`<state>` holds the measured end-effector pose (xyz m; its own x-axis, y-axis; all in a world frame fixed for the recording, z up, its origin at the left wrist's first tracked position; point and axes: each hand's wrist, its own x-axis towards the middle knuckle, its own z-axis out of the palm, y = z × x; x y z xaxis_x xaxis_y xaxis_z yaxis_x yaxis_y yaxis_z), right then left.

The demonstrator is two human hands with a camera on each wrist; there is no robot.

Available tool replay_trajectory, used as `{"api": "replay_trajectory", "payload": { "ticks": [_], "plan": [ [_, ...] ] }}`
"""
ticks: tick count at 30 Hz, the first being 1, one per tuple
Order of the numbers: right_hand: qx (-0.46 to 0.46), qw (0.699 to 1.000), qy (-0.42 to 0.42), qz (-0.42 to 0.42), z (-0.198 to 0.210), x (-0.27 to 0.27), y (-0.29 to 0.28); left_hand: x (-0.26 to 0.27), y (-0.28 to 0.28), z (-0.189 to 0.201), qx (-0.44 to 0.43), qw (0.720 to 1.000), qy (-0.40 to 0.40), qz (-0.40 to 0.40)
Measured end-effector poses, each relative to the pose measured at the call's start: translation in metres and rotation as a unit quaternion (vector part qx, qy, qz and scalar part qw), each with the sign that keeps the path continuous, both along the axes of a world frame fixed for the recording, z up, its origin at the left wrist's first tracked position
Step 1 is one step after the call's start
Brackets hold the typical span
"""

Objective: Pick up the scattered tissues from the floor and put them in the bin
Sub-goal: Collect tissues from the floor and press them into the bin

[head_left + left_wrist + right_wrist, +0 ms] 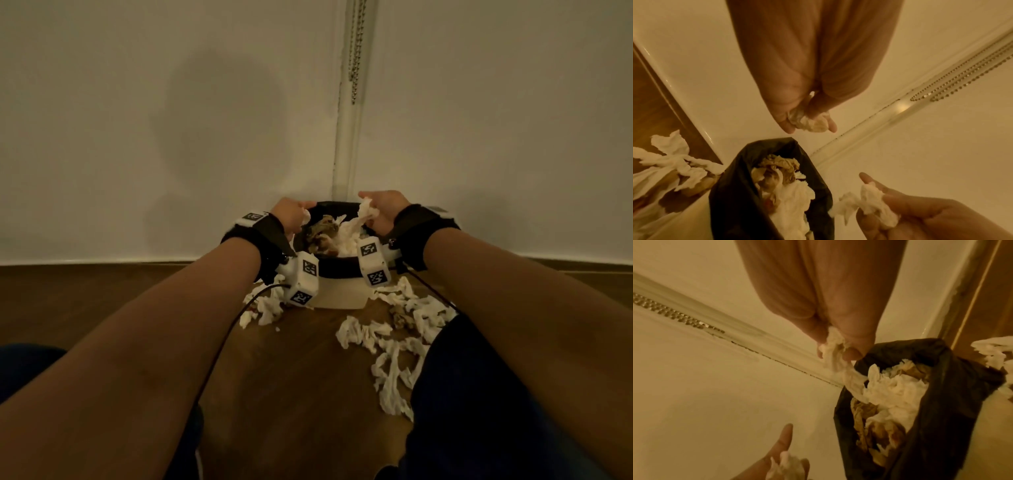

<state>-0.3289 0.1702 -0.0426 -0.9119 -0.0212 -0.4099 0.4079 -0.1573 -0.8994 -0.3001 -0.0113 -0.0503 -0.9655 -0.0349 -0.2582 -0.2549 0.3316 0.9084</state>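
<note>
Holding crumpled white tissues, we are gripping one wad (809, 121) in our left hand (291, 214) and another wad (368, 212) in our right hand (385, 209) over the black-lined bin (342, 267), nearly full; scattered tissues (394, 342) are lying on the near floor (291, 377), right.

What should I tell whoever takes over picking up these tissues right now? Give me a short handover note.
Left hand: holds a small crumpled tissue wad above the bin's left rim.
Right hand: grips a long white tissue whose tail already trails into the bin.
Bin: black-lined, against the wall, already holding white and brownish tissues.
Done: several tissues binned.
Left: drop both handfuls, then gather the pile on the floor right of the bin and the smaller clump on its left.
</note>
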Motion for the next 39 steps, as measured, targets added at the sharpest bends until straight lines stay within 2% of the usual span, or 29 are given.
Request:
{"api": "replay_trajectory", "payload": {
  "ticks": [2, 4, 8, 11, 14, 17, 22, 24, 29, 31, 32, 33, 35, 37, 39],
  "plan": [
    [0.081, 0.996, 0.017, 0.037, -0.015, -0.004, 0.007, -0.007, 0.007, -0.01, -0.064, 0.998, -0.003, -0.02],
    [0.131, 0.989, 0.042, 0.058, -0.033, -0.007, 0.009, -0.013, 0.011, -0.026, -0.108, 0.994, -0.003, 0.002],
    [0.154, 0.985, 0.06, 0.059, -0.052, -0.012, 0.006, -0.016, 0.017, -0.053, -0.109, 0.992, 0.048, 0.037],
    [0.151, 0.986, 0.064, 0.031, -0.058, -0.018, 0.004, -0.018, 0.018, -0.063, -0.157, 0.982, 0.104, 0.015],
    [0.21, 0.975, 0.051, 0.057, -0.065, -0.025, 0.005, -0.023, 0.017, -0.07, -0.208, 0.972, 0.112, -0.015],
    [0.369, 0.918, 0.048, 0.138, -0.073, -0.025, 0.006, -0.025, 0.017, -0.073, -0.291, 0.946, 0.113, -0.088],
    [0.477, 0.855, 0.055, 0.196, -0.068, -0.022, -0.006, -0.026, 0.026, -0.07, -0.43, 0.873, 0.114, -0.201],
    [0.488, 0.848, 0.043, 0.202, -0.067, -0.019, -0.018, -0.026, 0.032, -0.068, -0.451, 0.861, 0.086, -0.219],
    [0.588, 0.746, 0.057, 0.307, -0.065, -0.016, -0.033, -0.02, 0.038, -0.082, -0.469, 0.844, 0.078, -0.248],
    [0.6, 0.728, 0.06, 0.326, -0.07, -0.016, -0.035, -0.017, 0.038, -0.089, -0.486, 0.826, 0.084, -0.273],
    [0.616, 0.707, 0.052, 0.344, -0.071, -0.014, -0.034, -0.018, 0.037, -0.092, -0.489, 0.822, 0.082, -0.279],
    [0.629, 0.688, 0.044, 0.359, -0.071, -0.013, -0.036, -0.018, 0.036, -0.092, -0.479, 0.829, 0.075, -0.279],
    [0.634, 0.687, 0.025, 0.353, -0.072, -0.011, -0.037, -0.018, 0.034, -0.095, -0.473, 0.832, 0.087, -0.276],
    [0.614, 0.671, 0.004, 0.416, -0.073, -0.013, -0.039, -0.019, 0.032, -0.096, -0.501, 0.811, 0.1, -0.285],
    [0.598, 0.643, 0.002, 0.478, -0.072, -0.014, -0.045, -0.019, 0.03, -0.096, -0.536, 0.787, 0.08, -0.293]
  ]
}}
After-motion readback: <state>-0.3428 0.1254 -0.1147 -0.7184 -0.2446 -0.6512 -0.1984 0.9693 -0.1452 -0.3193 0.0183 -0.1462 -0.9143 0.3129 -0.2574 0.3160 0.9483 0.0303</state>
